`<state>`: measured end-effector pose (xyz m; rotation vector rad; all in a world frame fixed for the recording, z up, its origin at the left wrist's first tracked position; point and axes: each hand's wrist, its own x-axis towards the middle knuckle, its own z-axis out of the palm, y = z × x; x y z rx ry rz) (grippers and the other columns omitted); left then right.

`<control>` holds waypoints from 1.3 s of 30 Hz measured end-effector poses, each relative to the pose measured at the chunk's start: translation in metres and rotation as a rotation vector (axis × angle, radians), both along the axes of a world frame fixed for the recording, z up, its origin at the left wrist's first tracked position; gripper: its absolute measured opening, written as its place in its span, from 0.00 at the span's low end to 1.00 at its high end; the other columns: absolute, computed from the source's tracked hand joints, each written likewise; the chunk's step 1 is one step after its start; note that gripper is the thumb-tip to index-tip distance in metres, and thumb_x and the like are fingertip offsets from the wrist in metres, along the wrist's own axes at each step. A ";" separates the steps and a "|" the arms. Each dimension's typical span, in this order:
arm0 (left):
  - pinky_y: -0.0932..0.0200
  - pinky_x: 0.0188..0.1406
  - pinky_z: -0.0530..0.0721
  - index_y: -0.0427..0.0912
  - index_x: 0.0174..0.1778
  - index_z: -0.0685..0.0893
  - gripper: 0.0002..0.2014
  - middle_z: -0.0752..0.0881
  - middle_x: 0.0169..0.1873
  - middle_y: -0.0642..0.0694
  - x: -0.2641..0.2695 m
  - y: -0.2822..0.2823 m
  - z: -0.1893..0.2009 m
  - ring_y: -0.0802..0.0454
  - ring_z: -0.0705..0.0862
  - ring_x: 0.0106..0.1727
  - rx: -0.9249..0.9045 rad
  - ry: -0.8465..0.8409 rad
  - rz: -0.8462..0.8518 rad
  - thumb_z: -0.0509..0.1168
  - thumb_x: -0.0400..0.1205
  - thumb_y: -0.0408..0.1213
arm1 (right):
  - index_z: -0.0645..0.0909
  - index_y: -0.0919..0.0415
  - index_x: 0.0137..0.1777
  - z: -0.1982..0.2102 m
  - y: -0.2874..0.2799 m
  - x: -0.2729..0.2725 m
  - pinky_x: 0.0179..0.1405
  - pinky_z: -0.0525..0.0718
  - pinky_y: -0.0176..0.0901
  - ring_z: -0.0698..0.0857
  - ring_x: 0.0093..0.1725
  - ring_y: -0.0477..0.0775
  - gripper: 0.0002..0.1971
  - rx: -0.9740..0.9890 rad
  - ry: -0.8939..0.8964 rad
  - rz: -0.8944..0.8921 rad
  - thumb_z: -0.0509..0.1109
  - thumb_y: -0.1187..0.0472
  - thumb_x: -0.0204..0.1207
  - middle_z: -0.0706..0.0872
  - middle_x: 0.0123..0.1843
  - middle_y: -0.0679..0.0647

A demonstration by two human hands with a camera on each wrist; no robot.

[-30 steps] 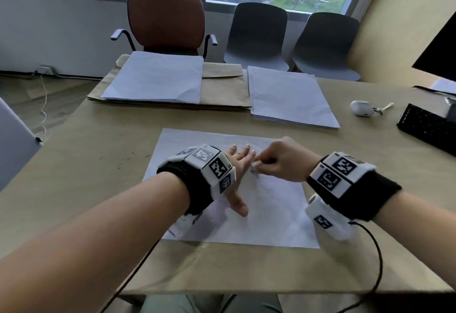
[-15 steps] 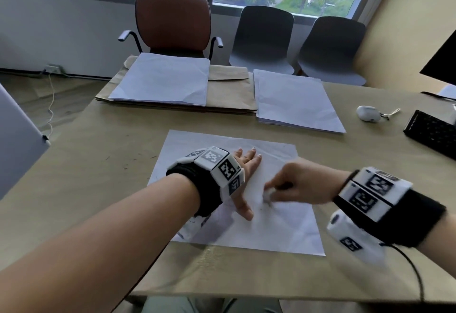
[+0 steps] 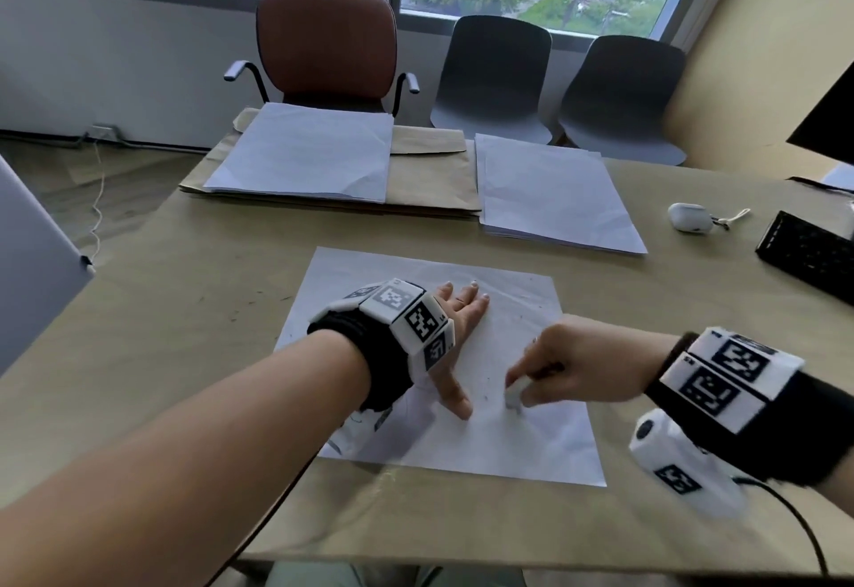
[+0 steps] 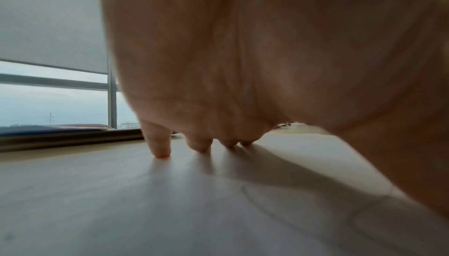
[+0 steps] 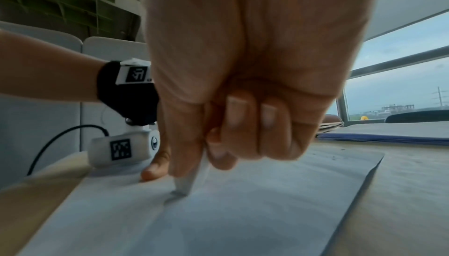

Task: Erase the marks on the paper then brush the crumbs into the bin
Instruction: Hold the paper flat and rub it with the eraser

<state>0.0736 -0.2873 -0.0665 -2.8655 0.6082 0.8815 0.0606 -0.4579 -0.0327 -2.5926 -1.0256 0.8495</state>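
- Since the earlier frames, the right hand (image 3: 570,367) has been travelling toward the near edge of the paper (image 3: 522,443), carrying the eraser (image 3: 514,394) with it; the left hand (image 3: 455,341) is staying where it was.
- Right hand is pinching the white eraser between thumb and curled fingers, its lower tip touching the sheet just beside the left thumb.
- Left hand is lying flat, fingers straight and spread, pressing the paper down on the table (image 3: 194,309); it is grasping nothing.
- Paper is lying on the table directly before the person, under both hands; a few dark specks are showing on it near the eraser.
- Head view is showing the whole sheet, two paper stacks (image 3: 552,195) beyond it, and a keyboard (image 3: 813,256) at far right.
- Right wrist view is showing the eraser (image 5: 192,178) tilted, its corner meeting the paper (image 5: 255,212), a contact less clear from above.
- Left wrist view is showing the fingertips (image 4: 159,149) bearing on the sheet (image 4: 121,202); the eraser is out of that view.
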 end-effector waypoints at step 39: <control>0.34 0.79 0.43 0.46 0.82 0.33 0.59 0.34 0.82 0.49 -0.002 -0.001 -0.008 0.43 0.37 0.84 -0.078 -0.025 0.025 0.67 0.70 0.65 | 0.86 0.44 0.45 -0.008 -0.030 0.026 0.45 0.82 0.45 0.69 0.42 0.43 0.10 -0.040 -0.465 0.278 0.66 0.50 0.67 0.88 0.42 0.40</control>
